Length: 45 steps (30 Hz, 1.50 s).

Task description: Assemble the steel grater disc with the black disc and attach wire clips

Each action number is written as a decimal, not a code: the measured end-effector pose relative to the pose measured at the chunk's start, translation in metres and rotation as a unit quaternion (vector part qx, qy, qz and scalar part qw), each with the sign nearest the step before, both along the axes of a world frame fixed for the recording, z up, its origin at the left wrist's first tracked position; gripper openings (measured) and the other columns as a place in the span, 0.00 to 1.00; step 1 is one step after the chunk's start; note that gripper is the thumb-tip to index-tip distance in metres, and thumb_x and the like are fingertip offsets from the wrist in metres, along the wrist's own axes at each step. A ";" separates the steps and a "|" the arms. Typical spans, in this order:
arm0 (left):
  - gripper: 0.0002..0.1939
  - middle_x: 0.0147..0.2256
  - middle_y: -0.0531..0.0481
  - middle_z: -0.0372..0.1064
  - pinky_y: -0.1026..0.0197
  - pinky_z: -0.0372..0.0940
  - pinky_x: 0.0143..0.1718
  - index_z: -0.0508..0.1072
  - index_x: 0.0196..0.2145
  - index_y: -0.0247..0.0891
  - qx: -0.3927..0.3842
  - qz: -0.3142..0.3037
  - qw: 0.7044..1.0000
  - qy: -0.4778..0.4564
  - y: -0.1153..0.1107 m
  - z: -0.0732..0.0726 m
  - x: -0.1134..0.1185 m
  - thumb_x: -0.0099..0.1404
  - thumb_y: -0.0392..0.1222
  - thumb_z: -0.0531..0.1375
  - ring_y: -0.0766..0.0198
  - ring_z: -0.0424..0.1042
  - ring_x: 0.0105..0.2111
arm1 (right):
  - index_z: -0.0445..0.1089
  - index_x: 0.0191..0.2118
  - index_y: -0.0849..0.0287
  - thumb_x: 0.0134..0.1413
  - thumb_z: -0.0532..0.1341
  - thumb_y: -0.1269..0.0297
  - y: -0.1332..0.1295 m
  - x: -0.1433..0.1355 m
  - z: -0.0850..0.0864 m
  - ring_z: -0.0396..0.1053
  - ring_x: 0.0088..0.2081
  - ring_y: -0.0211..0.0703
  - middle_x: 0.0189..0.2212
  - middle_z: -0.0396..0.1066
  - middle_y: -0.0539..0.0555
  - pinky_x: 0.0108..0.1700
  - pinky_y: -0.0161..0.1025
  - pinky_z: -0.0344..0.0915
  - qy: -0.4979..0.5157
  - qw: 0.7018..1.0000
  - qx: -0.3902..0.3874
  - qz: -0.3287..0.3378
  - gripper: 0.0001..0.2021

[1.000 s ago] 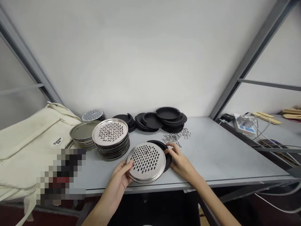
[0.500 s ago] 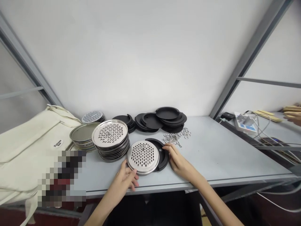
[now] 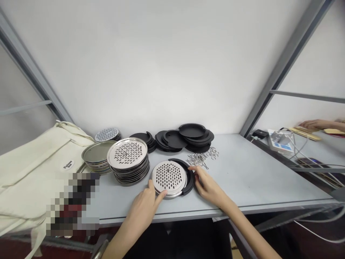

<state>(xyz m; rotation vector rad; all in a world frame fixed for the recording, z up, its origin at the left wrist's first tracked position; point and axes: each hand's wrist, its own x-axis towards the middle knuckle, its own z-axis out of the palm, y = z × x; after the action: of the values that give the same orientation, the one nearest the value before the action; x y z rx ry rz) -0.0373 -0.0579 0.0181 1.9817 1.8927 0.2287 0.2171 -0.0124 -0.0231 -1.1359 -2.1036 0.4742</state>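
A round metal grater disc [image 3: 168, 176] with rows of slots lies partly inside a black round holder [image 3: 191, 180] near the table's front edge. The holder's raised, crescent-shaped rim shows along the disc's right side. My left hand [image 3: 147, 203] grips the disc at its near left edge, thumb on the front rim and index finger at the left side. At the right, my right hand [image 3: 208, 187] holds the holder's outer rim with its fingertips. Left of the disc rises a stack of metal grater discs [image 3: 128, 156], the top one rough with raised teeth.
Plain metal discs [image 3: 98, 153] are stacked further left, beside a cream cloth bag [image 3: 35, 172]. Black holders [image 3: 192, 131] are piled by the wall, with small metal clips and rings [image 3: 198, 158] before them. Another person's hand [image 3: 315, 124] is at the far right.
The grater disc has slid right, deeper into the black holder. My left hand has followed it, its fingers shifting along the edge. My right hand stays at the holder's rim.
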 end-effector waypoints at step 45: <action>0.16 0.27 0.42 0.73 0.63 0.56 0.23 0.65 0.36 0.33 0.121 0.059 0.988 0.070 0.010 -0.023 0.024 0.72 0.41 0.42 0.56 0.75 0.29 | 0.61 0.57 0.56 0.50 0.65 0.50 -0.002 -0.008 0.000 0.61 0.58 0.54 0.54 0.62 0.62 0.58 0.53 0.61 -0.048 0.999 0.022 0.007 0.30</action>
<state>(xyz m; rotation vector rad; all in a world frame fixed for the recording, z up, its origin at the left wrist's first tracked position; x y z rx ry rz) -0.0138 -0.0480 -0.0049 2.0896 2.1650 0.3761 0.2093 -0.0146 -0.0233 -1.1399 -2.1940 0.3853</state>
